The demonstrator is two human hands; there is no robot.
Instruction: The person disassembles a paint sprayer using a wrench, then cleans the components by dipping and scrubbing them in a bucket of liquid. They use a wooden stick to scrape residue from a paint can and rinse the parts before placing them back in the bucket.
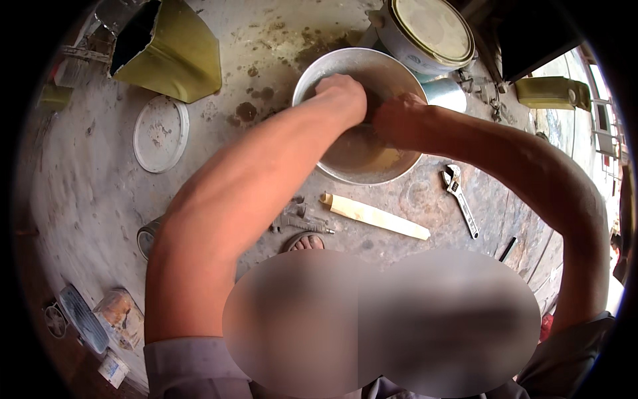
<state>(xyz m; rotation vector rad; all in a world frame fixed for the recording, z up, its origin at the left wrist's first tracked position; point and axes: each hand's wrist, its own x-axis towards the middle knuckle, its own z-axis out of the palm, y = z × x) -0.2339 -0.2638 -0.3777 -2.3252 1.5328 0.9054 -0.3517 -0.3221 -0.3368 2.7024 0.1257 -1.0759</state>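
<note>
A wide metal bowl (369, 181) stands on the ground, with murky brown liquid in its bottom. Both my hands reach down inside it, close together. My left hand (343, 98) is by the bowl's far left wall, its back turned up and its fingers curled. My right hand (401, 121) is near the right wall, likewise closed with its knuckles bent. Whatever they grip is hidden under the hands and in the shadow of the bowl.
Behind the bowl stands a lidded paint bucket (432, 30). At left are a cut-open yellow-green tin (183, 56) and a round white lid (161, 134). Nearer lie a pale rolled strip (375, 216), an adjustable wrench (461, 199) and a dark metal tool (302, 223).
</note>
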